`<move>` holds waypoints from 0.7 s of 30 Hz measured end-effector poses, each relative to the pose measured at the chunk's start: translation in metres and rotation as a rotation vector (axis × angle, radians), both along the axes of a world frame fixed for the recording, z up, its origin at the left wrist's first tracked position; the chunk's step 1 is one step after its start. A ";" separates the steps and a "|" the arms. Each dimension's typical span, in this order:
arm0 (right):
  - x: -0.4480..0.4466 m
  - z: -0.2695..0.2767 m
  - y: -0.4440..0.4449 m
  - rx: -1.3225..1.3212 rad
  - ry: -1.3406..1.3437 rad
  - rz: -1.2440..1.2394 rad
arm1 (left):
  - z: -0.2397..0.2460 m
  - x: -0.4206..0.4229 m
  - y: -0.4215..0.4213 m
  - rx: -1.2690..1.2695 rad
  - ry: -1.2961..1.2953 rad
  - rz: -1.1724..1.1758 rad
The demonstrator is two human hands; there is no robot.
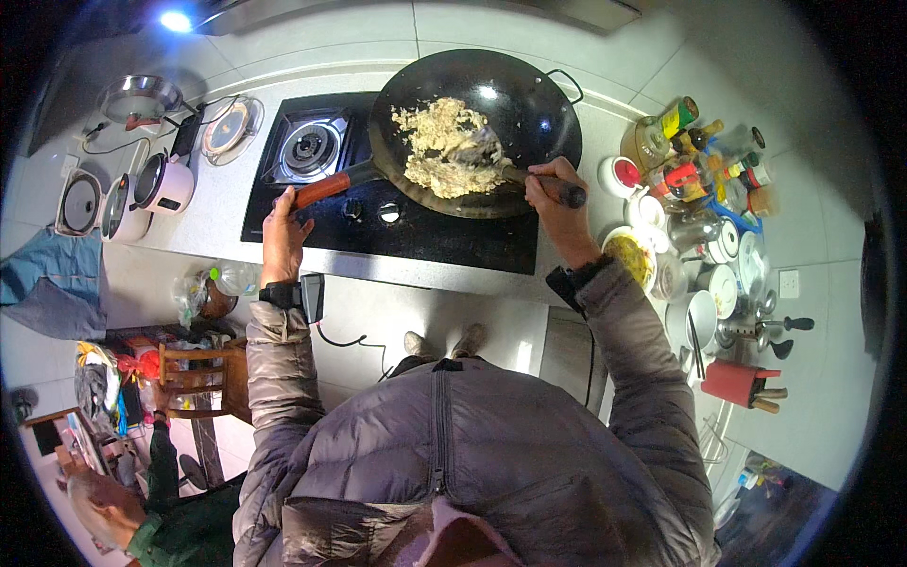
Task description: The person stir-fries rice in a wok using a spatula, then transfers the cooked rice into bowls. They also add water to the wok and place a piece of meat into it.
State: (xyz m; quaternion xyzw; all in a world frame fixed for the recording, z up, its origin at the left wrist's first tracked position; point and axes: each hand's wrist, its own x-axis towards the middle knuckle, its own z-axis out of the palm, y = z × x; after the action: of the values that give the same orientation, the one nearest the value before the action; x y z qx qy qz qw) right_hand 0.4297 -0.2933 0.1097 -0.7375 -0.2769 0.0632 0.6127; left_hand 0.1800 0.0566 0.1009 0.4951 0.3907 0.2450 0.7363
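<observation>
A large black wok (524,106) sits over the right side of a black gas hob (453,244). My left hand (285,237) grips the end of its reddish wooden handle (322,190). My right hand (560,202) is closed around the dark wooden handle of a spatula (567,191). The blade of that spatula lies in the wok among pale yellowish crumbled food (443,131), which looks like fried rice or scrambled egg. Part of the blade is blurred and covered by the food.
An uncovered burner (310,147) lies left of the wok. Rice cookers (164,183) and a lidded pan (142,99) stand farther left. Sauce bottles (684,181), a bowl of yellow food (629,256) and a red knife block (737,383) crowd the right counter. Another person (106,507) is at lower left, near a wooden chair (230,379).
</observation>
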 end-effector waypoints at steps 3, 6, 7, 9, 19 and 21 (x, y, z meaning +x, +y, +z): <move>0.027 0.011 0.012 0.256 0.020 0.128 | 0.003 -0.003 0.000 -0.005 -0.005 -0.014; 0.070 0.065 0.019 0.059 0.223 0.012 | 0.007 -0.005 -0.003 -0.027 0.028 -0.020; 0.082 0.089 0.015 -0.071 0.205 -0.006 | 0.008 -0.006 -0.003 0.000 0.012 -0.041; 0.095 0.131 0.004 -0.185 0.220 0.050 | 0.008 -0.008 -0.006 0.004 -0.004 -0.032; 0.063 0.031 0.073 0.389 0.395 0.008 | 0.013 -0.004 -0.008 0.011 0.023 -0.023; 0.067 0.038 0.071 0.254 0.395 -0.005 | 0.014 -0.004 -0.008 0.012 0.014 -0.047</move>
State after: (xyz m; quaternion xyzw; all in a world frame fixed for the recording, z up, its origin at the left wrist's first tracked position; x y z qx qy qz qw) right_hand 0.4966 -0.2226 0.1475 -0.6287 -0.1557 0.1693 0.7429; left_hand 0.1760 0.0489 0.1146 0.5102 0.3826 0.2262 0.7363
